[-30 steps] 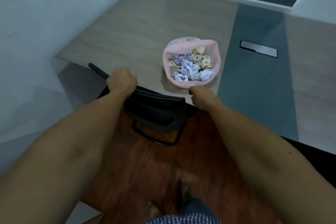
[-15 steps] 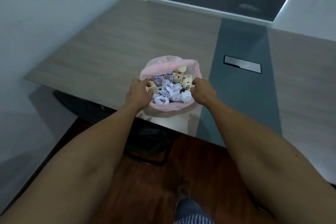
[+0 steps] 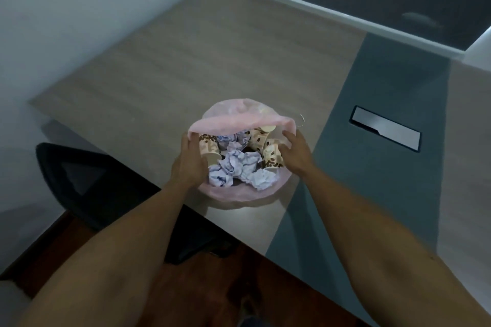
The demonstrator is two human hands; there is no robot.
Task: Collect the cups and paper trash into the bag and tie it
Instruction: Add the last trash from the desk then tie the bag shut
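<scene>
Left hand point(image 3: 190, 164) and right hand point(image 3: 293, 152) pinch rim of thin pink plastic bag point(image 3: 233, 195). Uneven gathering could spill patterned paper cups point(image 3: 271, 155), crumpled white paper point(image 3: 239, 167); film may tear.

Cups point(image 3: 272, 155) and paper point(image 3: 240, 167) in bag point(image 3: 231, 195) on table point(image 3: 186, 66); chair point(image 3: 87, 183) left.

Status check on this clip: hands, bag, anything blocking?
Left hand and right hand grip opposite sides of the pink bag rim. Cups and crumpled paper inside, bag untied. Nothing in the way.
</scene>
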